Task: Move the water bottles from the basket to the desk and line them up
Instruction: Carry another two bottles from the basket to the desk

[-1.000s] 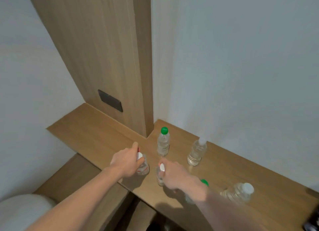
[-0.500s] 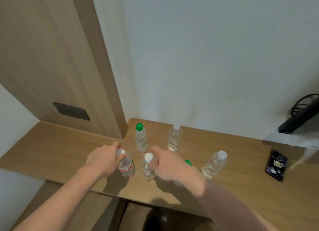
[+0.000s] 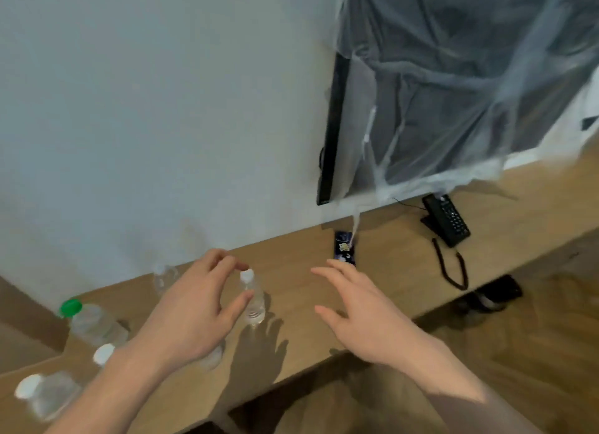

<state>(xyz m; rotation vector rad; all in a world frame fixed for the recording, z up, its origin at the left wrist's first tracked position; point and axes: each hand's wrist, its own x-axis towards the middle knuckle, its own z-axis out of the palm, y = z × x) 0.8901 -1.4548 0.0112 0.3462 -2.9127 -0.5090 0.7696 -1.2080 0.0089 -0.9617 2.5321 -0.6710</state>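
From the head camera, a wooden desk (image 3: 301,271) runs along a pale wall, with a dark wall-mounted screen (image 3: 453,86) draped in thin plastic sheeting above its right part. Under the screen sit a black telephone (image 3: 446,220) with a coiled cord and a dark phone (image 3: 344,248) lying flat near the wall. The left hand (image 3: 191,310) curves around an upright white-capped bottle (image 3: 252,299), thumb at its side and fingers arched over the cap; whether they actually touch it cannot be told. That bottle's long axis stands vertical, cap up. The right hand (image 3: 359,317) hovers open and spread over the desk edge, holding nothing. At the left stand a green-capped bottle (image 3: 90,321), two white-capped ones (image 3: 43,393) (image 3: 104,354) and a blurred clear bottle (image 3: 164,278) near the wall.
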